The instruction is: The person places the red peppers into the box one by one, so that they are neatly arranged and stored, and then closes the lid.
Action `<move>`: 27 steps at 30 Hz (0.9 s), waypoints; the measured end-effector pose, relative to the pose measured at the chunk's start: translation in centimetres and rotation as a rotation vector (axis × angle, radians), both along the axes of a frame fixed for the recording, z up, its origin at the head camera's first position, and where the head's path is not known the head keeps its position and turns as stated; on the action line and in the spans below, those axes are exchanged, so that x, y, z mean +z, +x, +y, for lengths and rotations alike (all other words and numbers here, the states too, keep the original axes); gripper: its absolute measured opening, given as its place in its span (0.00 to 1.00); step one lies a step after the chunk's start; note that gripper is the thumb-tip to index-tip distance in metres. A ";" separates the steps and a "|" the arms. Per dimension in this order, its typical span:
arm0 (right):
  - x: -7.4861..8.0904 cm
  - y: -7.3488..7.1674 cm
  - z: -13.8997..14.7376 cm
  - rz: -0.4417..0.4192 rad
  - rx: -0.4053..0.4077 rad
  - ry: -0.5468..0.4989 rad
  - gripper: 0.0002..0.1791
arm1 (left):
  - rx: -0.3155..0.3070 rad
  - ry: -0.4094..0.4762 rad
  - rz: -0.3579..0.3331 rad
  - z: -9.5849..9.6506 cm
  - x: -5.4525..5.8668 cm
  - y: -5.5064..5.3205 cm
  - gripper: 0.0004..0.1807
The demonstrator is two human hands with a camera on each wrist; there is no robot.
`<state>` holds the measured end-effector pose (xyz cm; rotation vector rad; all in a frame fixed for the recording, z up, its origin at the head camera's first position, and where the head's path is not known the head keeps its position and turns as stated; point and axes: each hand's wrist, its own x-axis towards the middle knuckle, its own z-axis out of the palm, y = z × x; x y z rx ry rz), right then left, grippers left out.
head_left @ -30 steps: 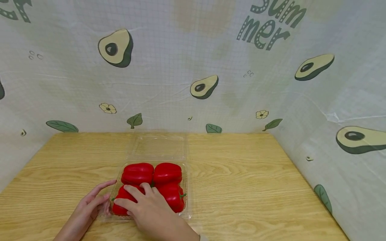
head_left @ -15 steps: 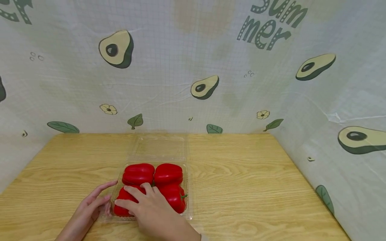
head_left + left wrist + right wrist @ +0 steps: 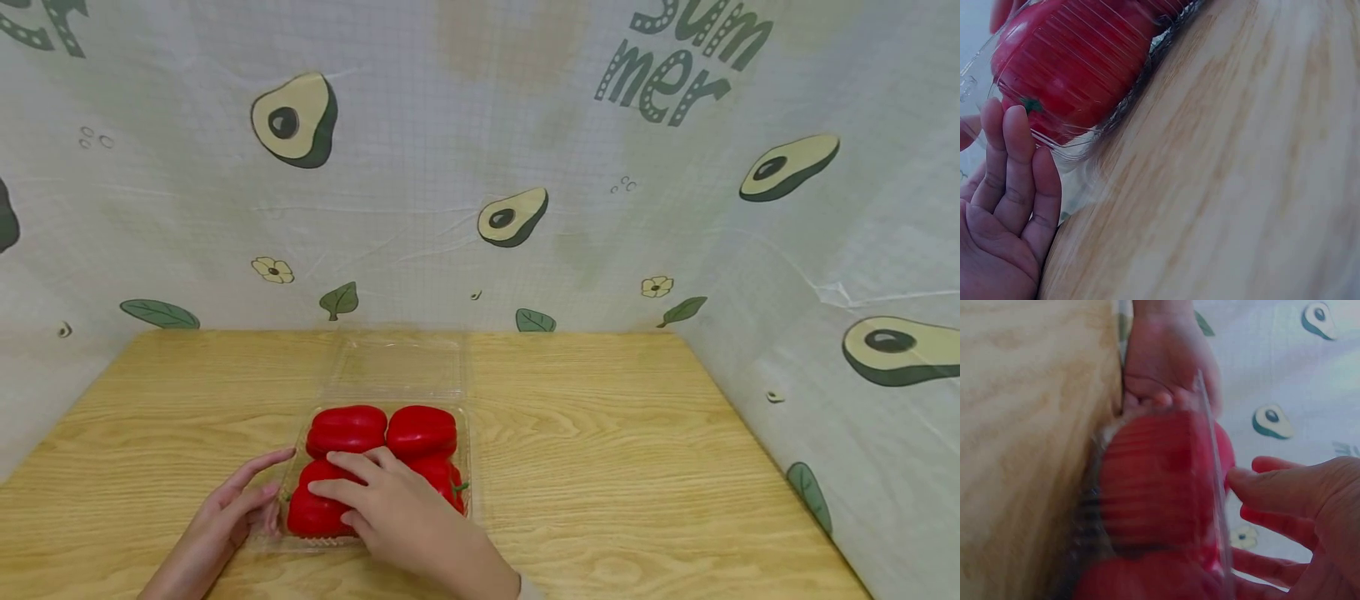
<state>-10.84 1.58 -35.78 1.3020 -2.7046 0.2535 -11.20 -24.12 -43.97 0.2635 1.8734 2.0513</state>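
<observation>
Several red bell peppers (image 3: 347, 429) sit in a clear plastic clamshell box (image 3: 474, 467), filling its base in two rows. My right hand (image 3: 408, 508) hovers over the front-left pepper (image 3: 318, 508), fingers loosely spread across its top right part. In the right wrist view its thumb tip (image 3: 1241, 478) is right at the pepper's edge, above the box rim. My left hand (image 3: 225, 512) stands at the box's left side with fairly straight fingers. Its fingertips (image 3: 1018, 122) lie along the clear wall beside a green pepper stem (image 3: 1032, 104) in the left wrist view.
The box's clear lid (image 3: 397, 367) lies folded back flat, away from me. A wood-grain table (image 3: 615, 467) carries the box, and a white sheet printed with avocados (image 3: 420, 150) hangs behind and along the sides.
My right hand has shifted a little to the right and loosened over the front-left pepper, uncovering more of it. My left hand has stayed at the box's side.
</observation>
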 end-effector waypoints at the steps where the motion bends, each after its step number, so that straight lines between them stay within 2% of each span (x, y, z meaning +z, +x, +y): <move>1: 0.2 -0.1 0.3 -0.016 -0.009 -0.036 0.25 | 0.001 -0.004 0.000 0.0 0.0 0.0 0.21; 5: 1.3 -0.5 1.8 -0.078 -0.058 -0.150 0.24 | 0.005 -0.003 0.006 0.1 0.1 -0.1 0.21; 9: 2.2 -0.8 3.6 -0.165 -0.121 -0.191 0.22 | -0.010 0.025 0.024 0.1 0.1 -0.1 0.21; 13: 2.8 -1.0 5.1 -0.287 -0.197 -0.153 0.21 | -0.023 0.048 0.037 0.1 0.1 -0.1 0.22; 18: 2.8 -1.4 5.9 -0.423 -0.268 -0.084 0.23 | -0.025 0.056 0.037 0.0 0.1 0.0 0.22; 27: 2.3 -1.7 5.9 -0.472 -0.270 -0.041 0.27 | -0.018 0.048 0.034 -0.1 0.1 0.1 0.22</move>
